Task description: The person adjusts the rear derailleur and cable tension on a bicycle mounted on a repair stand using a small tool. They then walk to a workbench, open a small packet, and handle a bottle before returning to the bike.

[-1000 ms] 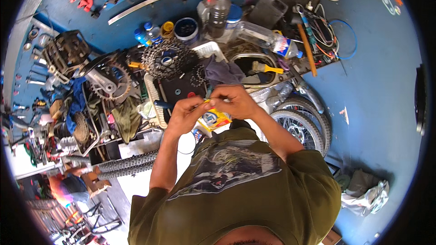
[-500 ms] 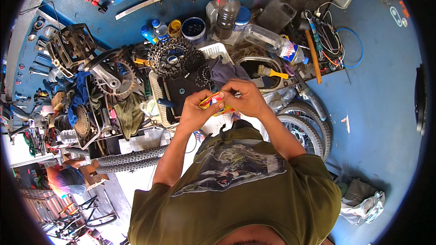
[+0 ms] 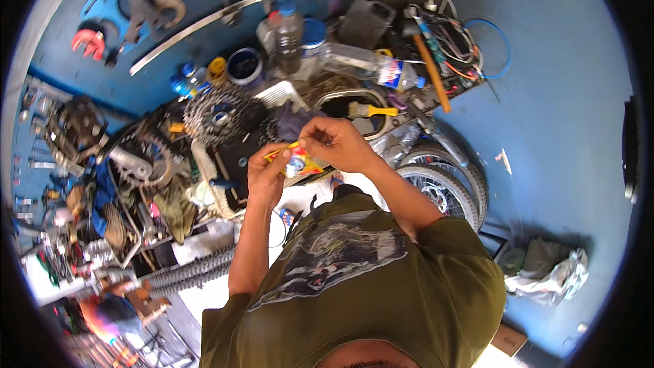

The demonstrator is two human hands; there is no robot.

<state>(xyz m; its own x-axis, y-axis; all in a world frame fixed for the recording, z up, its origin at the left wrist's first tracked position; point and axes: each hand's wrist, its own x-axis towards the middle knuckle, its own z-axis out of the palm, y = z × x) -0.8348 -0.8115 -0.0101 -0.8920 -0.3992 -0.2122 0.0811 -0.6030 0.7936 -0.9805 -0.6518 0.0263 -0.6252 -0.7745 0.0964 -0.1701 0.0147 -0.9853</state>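
Between my two hands, in front of my olive T-shirt, is a small yellow and red packet (image 3: 302,167). My left hand (image 3: 267,172) grips its left end with thumb and fingers. My right hand (image 3: 335,144) pinches its upper edge, fingers curled close to the left thumb. Just beyond the hands lie a purple-grey cloth (image 3: 291,118) and a pale plastic basket (image 3: 208,170) with dark parts in it. A large sprocket cassette (image 3: 219,110) rests above the basket.
A cluttered bench carries bottles (image 3: 288,44), a yellow-handled brush (image 3: 373,110), cables, a crankset (image 3: 139,163) and rags (image 3: 176,208). Tools hang on blue walls. Bicycle wheels (image 3: 439,191) stand at the right, tyres (image 3: 194,266) lie lower left. A person (image 3: 102,317) shows at the lower-left edge.
The view has shifted, so bench and hands sit further left. My hands still hold the packet, which now shows more of its face below the right fingers, which pinch the top edge.
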